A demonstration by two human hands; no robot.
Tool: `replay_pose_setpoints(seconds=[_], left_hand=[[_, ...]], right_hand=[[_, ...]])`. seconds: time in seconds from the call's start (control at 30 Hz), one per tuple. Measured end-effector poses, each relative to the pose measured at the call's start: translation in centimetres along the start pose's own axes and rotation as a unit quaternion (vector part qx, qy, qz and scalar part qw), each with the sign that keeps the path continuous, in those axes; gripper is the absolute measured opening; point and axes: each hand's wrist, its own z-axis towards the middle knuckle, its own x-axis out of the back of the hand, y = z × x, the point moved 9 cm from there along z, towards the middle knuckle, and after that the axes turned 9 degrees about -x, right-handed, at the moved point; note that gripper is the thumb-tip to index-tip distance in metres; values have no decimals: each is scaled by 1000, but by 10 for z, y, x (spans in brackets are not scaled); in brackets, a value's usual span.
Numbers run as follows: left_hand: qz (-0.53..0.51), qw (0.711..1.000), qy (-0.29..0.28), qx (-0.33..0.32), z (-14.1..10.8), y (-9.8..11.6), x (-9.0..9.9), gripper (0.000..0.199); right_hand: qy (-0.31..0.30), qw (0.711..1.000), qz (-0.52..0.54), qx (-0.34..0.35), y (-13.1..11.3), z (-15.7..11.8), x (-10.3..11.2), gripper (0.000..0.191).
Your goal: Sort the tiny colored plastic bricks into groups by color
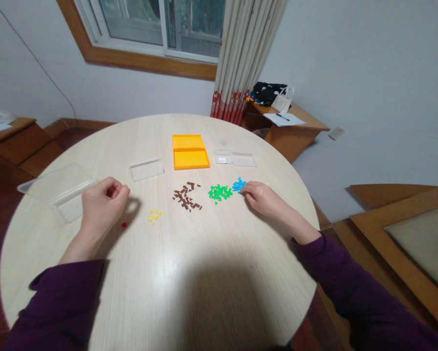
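Small pieces lie on the round table in separate groups: a blue pile (238,185), a green pile (220,193), scattered brown pieces (186,197), a few yellow ones (154,216) and a red bit (124,224). At the right edge of the blue pile, my right hand (265,197) has its fingertips pinched together at the pieces; what is between them is too small to make out. My left hand (104,202) is raised above the table's left side, curled with thumb and fingers together, left of the yellow pieces. Anything inside it is hidden.
An open orange case (191,159) lies at the middle back of the pale table (149,292). Clear trays stand left of it (147,169) and right of it (244,159). A larger clear box (70,204) is partly behind my left hand.
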Motion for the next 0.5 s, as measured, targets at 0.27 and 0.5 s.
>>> replay_pose_setpoints(seconds=[0.27,0.5], left_hand=[[3,1000,2,12,1,2,1,17],[2,1000,-2,9,0,0,1,17]], right_hand=[[-3,1000,15,9,-11,-5,-2,36],[-7,1000,13,7,-20,6,-3,37]])
